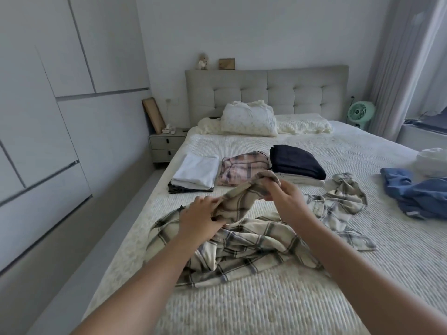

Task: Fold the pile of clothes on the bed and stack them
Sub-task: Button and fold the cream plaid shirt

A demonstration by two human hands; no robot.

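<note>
Two bare forearms reach in from the foot of the bed (266,308); between them a cream plaid shirt (242,245) lies rumpled on the ribbed coverlet, near the foot and a little toward the left edge; one part of it is lifted clear of the bed and bunched between both hands. Left hand (197,220) is closed, pinching a fold of the plaid; right hand (284,195) is closed too, gripping the raised end higher up; the cloth sags between them. A second plaid garment (338,204) sprawls just beside it toward the right, and I cannot tell whether the two touch or overlap; a blue garment (416,197) lies crumpled by the right edge. Further up the bed, across its middle, sit the finished stacks: a white folded stack (196,172) toward the left edge, a pink plaid fold (242,169) beside it, a dark navy stack (295,163) next along. My guess is the person is hunting for a seam or collar to shake the shirt flat; the risk is that most of the shirt is in a twisted heap, so a pull from here could tighten the twist; if the neighbouring plaid piece is caught on it, that could be dragged along; a wide shake toward the headboard might also clip the nearest stacks and undo them.
</note>
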